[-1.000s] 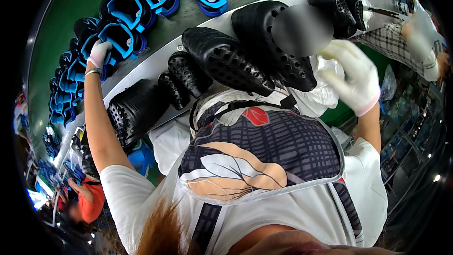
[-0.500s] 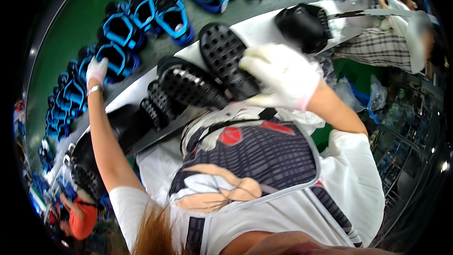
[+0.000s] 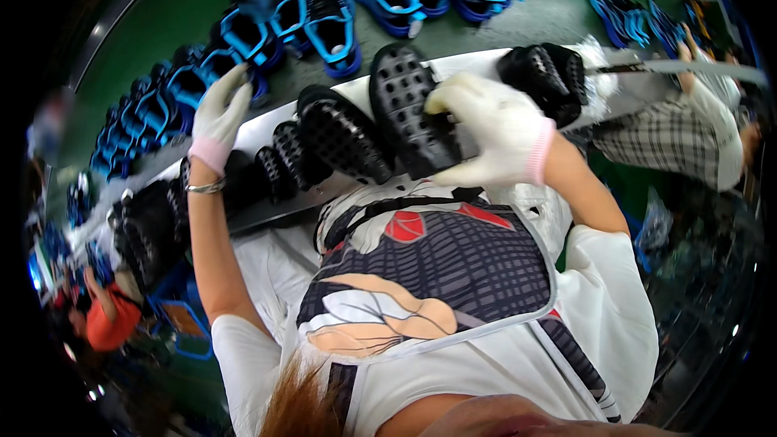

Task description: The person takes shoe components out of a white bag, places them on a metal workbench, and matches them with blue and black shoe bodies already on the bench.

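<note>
My right hand [image 3: 498, 129], in a white glove, is curled round the right side of a black shoe sole [image 3: 401, 105] with rows of square recesses. Its fingers are at the upper edge and the thumb is lower down. Just left of that lies a similar black sole [image 3: 344, 133], its pitted face showing. My gloved left hand [image 3: 220, 117] is raised with fingers and thumb apart, nothing visible between them. It hovers beside the row of black shoes with blue trim [image 3: 243, 32].
More black soles [image 3: 287, 158] line the narrow white ledge [image 3: 267, 125] before me. Dark shoe pieces [image 3: 546, 77] sit at its right. Blue-trimmed shoes cover the green surface [image 3: 174, 12] beyond. A person in plaid [image 3: 660, 142] works at the right, another in orange [image 3: 109, 316] at lower left.
My left hand has come away from the blue-trimmed shoes, back toward me, and its fingers have spread. My right hand stays at the black sole. The whole view has shifted.
</note>
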Demonstrator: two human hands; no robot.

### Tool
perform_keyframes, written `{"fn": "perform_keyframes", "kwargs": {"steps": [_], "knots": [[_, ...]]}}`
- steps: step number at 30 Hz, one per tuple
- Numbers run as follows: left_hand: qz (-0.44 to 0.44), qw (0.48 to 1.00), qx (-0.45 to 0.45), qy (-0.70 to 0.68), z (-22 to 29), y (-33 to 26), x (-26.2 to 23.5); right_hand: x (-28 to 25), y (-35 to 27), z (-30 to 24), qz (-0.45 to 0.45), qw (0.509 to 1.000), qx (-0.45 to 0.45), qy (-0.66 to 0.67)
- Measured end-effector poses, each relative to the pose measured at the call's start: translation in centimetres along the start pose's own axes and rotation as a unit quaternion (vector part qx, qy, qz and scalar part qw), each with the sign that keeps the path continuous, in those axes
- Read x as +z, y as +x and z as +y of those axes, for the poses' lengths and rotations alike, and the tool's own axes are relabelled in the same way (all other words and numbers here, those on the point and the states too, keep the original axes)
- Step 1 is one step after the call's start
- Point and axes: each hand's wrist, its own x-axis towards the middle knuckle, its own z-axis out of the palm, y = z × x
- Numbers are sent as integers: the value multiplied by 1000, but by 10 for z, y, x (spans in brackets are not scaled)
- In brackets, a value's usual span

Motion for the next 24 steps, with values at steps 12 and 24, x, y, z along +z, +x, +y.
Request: {"fn": "perform_keyframes", "kwargs": {"steps": [12,24], "knots": [[-214,769,11,-603,74,-46,17,7,113,-67,-26,989,-117,89],[-21,750,-88,-655,-26,-34,-61,83,265,-114,-130,991,-20,-14]]}}
